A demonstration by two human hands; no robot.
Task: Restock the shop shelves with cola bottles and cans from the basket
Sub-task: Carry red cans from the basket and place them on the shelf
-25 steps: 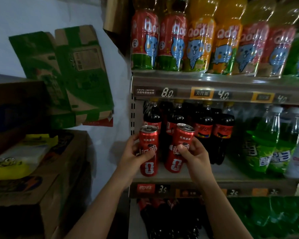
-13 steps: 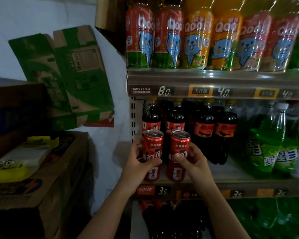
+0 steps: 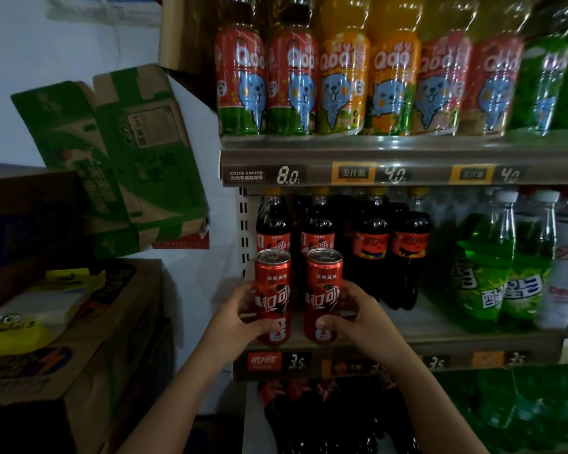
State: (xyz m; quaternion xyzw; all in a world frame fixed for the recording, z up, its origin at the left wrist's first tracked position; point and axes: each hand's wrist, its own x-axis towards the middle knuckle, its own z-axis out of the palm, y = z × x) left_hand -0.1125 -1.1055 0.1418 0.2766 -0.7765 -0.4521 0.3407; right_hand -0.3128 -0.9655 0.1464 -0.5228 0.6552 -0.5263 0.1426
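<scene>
At centre frame, two slim red metal cans stand upright side by side at the front edge of the middle shelf (image 3: 440, 335). The left hand (image 3: 240, 317) wraps the left can (image 3: 273, 296); the right hand (image 3: 358, 317) wraps the right can (image 3: 324, 294). Behind them stand glossy dark plastic cola bottles (image 3: 371, 244). Creased green cardboard boxes (image 3: 118, 152) lean at upper left.
</scene>
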